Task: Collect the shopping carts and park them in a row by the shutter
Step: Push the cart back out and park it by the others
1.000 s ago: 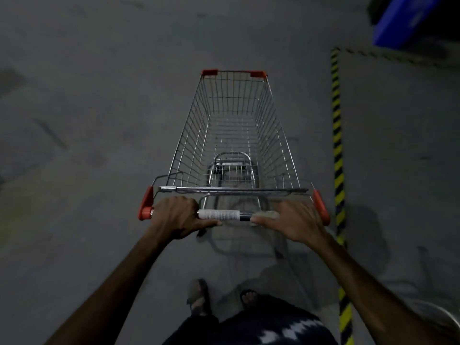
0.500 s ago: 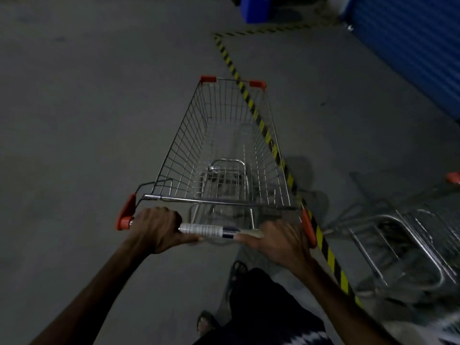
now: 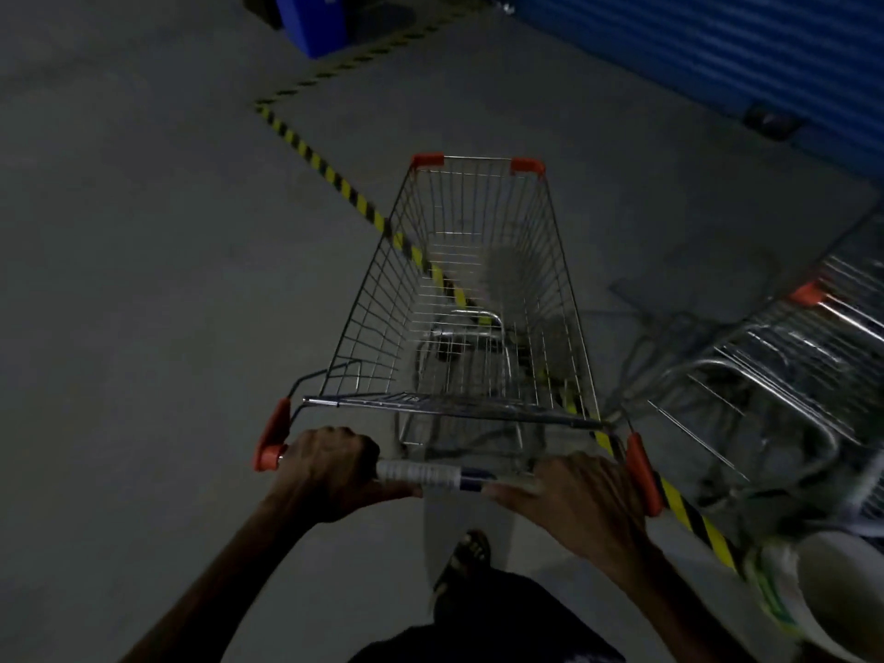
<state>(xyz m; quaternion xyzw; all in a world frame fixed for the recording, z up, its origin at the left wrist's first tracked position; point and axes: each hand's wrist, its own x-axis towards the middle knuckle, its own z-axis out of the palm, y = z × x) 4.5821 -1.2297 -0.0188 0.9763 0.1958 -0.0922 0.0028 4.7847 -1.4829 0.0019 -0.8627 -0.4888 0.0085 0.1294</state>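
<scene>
We steered one more cart toward the row by the shutter

The blue corrugated shutter [image 3: 717, 55] filled the upper right; parked wire carts [image 3: 775, 375] already stood at right, so part was done. Our empty silver wire shopping cart with orange corners [image 3: 473, 289] sat mid-frame across the yellow-black floor tape [image 3: 311, 150], not yet parked. Our left hand [image 3: 325, 471] and right hand [image 3: 574, 490] were clamped on its handle.

No readable text anywhere

The white label [image 3: 415, 472] on the cart handle [image 3: 459, 477] carries small print, but it is too blurred and dim to make out.
</scene>
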